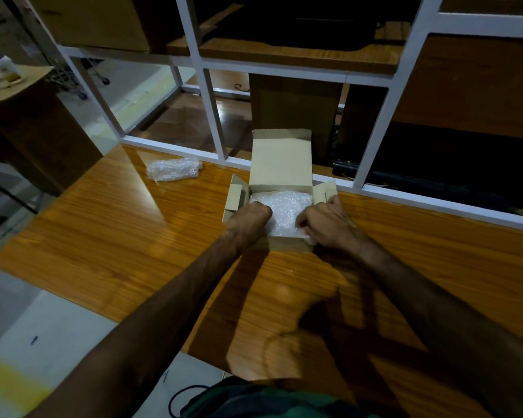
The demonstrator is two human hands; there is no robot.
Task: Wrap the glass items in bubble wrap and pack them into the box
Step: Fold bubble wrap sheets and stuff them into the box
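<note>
Table: wooden top, orange-brown grain, glossy, catching light and carrying shadows at its near side; its far edge is running along a white frame. Box: open cardboard, sitting on the table at the far edge, lid flap standing upright, side flaps spreading outward. Bubble wrap: loose clear bundle, lying on the table left of the box, well apart from it.
</note>
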